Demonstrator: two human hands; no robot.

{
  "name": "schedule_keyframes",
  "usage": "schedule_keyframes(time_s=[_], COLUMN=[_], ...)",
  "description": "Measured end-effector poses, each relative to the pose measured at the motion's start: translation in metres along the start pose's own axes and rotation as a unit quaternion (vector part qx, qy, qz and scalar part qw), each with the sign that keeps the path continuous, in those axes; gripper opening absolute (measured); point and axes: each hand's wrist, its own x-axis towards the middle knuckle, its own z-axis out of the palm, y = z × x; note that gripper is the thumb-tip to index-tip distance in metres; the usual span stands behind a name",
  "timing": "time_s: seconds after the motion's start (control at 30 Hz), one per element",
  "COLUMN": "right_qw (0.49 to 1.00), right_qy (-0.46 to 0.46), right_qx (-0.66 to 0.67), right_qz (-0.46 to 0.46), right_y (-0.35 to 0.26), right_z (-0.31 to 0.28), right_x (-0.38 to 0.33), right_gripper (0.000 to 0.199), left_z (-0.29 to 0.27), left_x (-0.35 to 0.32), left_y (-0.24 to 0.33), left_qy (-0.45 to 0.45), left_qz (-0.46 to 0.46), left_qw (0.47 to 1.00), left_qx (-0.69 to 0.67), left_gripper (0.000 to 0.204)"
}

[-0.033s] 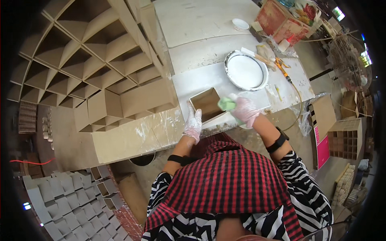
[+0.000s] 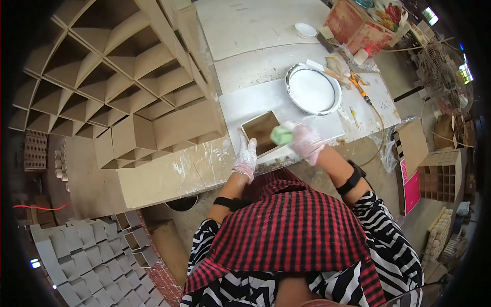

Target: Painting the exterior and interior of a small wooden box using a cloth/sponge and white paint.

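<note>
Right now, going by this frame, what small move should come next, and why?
Probably a light pass of the green sponge along the right side of the open brown box: the right hand holds the sponge there, and the left hand braces the opposite side. Blur hides whether sponge and box touch.

Box [image 2: 260, 130]: matt brown board, smooth-sided
Green pad [image 2: 281, 136]: sponge or cloth, too blurred to tell
Gloves [image 2: 246, 156]: thin, wrinkled, white-smeared film
Basin [image 2: 288, 94]: rough, smeared rim
Tabletop [image 2: 255, 30]: pale, scuffed, white-spattered
Apron [image 2: 286, 235]: matt checked woven cloth
</note>
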Motion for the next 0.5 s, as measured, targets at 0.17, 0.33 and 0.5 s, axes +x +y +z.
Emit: schedule_keyframes(time_s=[0.17, 0.33, 0.5], right_qw=[0.926, 0.988, 0.972], right_qy=[-0.093, -0.126, -0.088], right_qx=[-0.291, 0.057, -0.163], right_qz=[-0.221, 0.069, -0.146], right_y=[-0.032, 0.031, -0.028], right_z=[0.032, -0.002, 0.012], right_x=[-0.017, -0.005, -0.017], right_gripper=[0.024, 0.023, 0.031], left_z=[0.000, -0.009, -0.003], left_x=[0.005, -0.033, -0.006], left_y=[-0.002, 0.081, 0.024], left_qy=[-0.022, -0.039, -0.019], left_qz=[-0.082, -0.097, -0.081], left_qw=[0.996, 0.994, 0.995], left_qx=[-0.016, -0.006, 0.061], left_gripper=[0.065, 0.064, 0.064])
